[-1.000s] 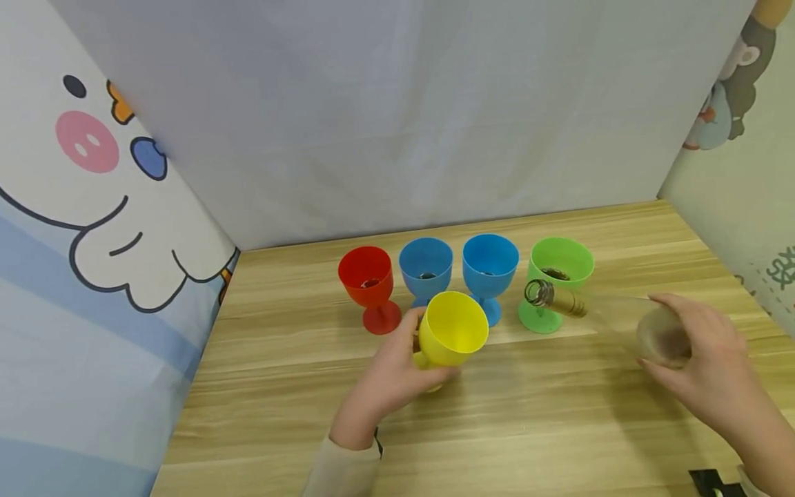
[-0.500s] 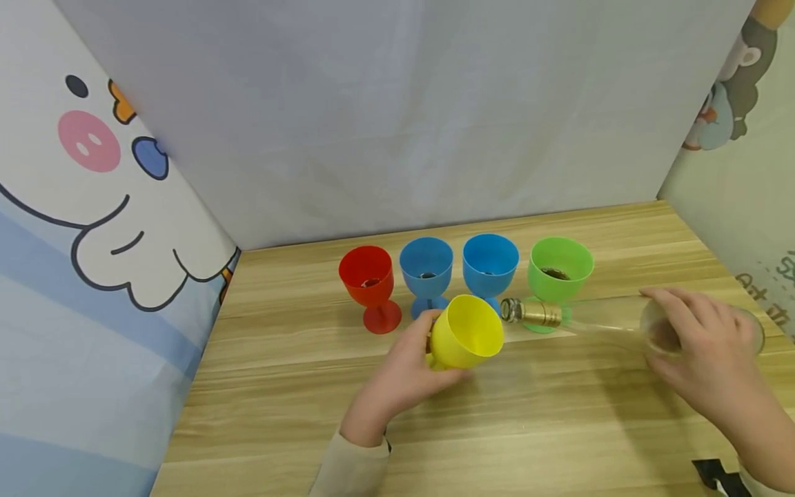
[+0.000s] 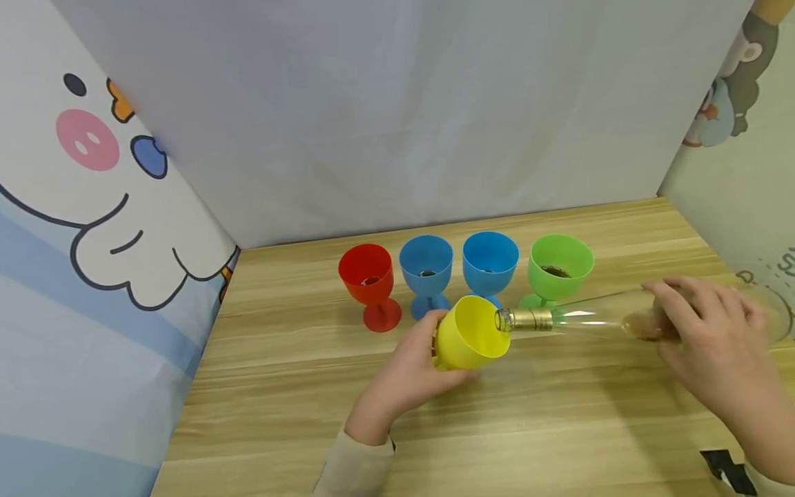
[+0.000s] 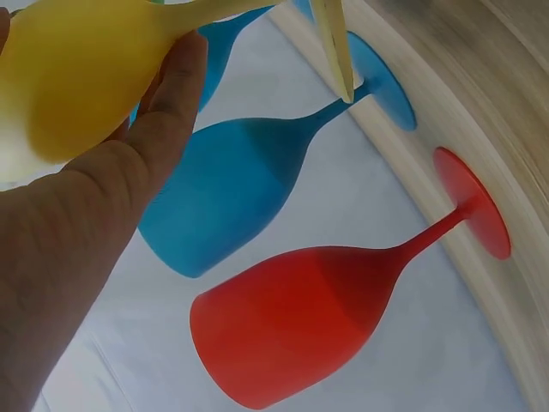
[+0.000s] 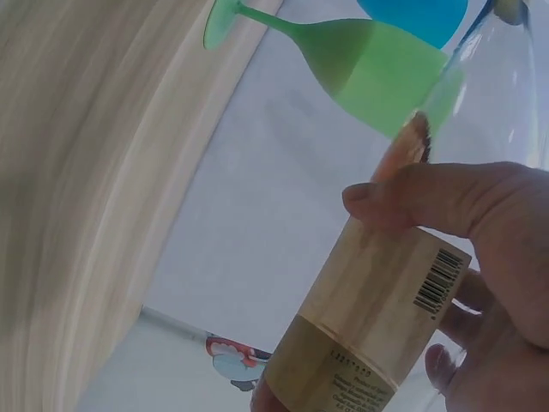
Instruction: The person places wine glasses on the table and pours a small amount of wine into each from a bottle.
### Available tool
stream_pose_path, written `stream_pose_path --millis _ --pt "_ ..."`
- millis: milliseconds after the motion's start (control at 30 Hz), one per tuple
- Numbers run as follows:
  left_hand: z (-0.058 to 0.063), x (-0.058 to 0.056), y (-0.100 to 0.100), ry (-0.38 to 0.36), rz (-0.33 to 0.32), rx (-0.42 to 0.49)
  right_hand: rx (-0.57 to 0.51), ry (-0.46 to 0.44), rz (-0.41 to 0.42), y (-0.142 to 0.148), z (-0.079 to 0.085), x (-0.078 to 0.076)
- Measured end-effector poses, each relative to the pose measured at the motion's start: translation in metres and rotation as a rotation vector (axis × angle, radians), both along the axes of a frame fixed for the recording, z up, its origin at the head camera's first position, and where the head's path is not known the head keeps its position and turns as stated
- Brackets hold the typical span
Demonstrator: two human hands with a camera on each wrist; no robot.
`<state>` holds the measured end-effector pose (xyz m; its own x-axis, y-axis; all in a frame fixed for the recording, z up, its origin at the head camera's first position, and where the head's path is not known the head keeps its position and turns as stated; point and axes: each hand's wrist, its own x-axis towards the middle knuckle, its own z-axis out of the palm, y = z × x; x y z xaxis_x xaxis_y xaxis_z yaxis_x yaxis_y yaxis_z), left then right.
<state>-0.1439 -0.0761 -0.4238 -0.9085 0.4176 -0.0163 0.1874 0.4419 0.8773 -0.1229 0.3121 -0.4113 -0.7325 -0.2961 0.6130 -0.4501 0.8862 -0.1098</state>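
My left hand (image 3: 413, 366) grips a yellow plastic goblet (image 3: 456, 346) by the lower bowl and stem, tilted to the right. Its foot shows above the table in the left wrist view. My right hand (image 3: 714, 338) holds a clear glass wine bottle (image 3: 586, 314) around its body, lying nearly level. The gold-banded neck (image 3: 531, 319) points left, and the mouth overlaps the yellow goblet's right rim in the head view. A label with a barcode (image 5: 439, 281) shows on the bottle in the right wrist view. No liquid is visible inside the yellow bowl.
Behind my hands stand a red goblet (image 3: 375, 293), two blue goblets (image 3: 426, 279) (image 3: 491, 281) and a green goblet (image 3: 562, 286) in a row, with dark liquid in their bowls. The wood-grain table (image 3: 279, 386) ends at a pale cloth backdrop (image 3: 373, 124).
The bottle has moved left and levelled out, its mouth now at the yellow goblet's rim. My left hand has shifted slightly right, tilting the goblet further towards the bottle.
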Motion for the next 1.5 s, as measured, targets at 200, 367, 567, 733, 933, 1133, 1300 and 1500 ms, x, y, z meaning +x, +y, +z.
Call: stream_pose_path --millis 200,367,567,733,933,1133,1300,1500 --pt "0.000 0.000 0.001 0.000 -0.005 -0.009 0.021 -0.017 -0.009 0.001 0.005 -0.001" --pt "-0.002 -0.001 0.001 0.009 -0.005 -0.030 0.045 0.002 0.006 0.003 0.007 -0.002" --pt "0.000 -0.002 0.002 0.002 -0.015 -0.042 0.059 0.014 0.029 0.005 0.009 -0.004" --pt "0.000 -0.003 0.002 0.000 -0.020 -0.047 0.053 0.058 0.047 0.006 0.011 -0.005" --pt "-0.002 -0.003 0.003 0.013 -0.031 -0.032 0.070 0.058 0.061 0.007 0.013 -0.006" --pt "-0.002 -0.002 0.003 0.020 -0.034 -0.028 0.076 0.062 0.068 0.007 0.016 -0.005" --pt "-0.001 -0.001 0.002 0.024 -0.038 -0.029 0.044 0.105 0.078 0.005 0.016 -0.005" --pt "0.002 0.000 0.002 0.034 -0.038 -0.029 0.032 0.131 0.084 0.004 0.018 -0.006"
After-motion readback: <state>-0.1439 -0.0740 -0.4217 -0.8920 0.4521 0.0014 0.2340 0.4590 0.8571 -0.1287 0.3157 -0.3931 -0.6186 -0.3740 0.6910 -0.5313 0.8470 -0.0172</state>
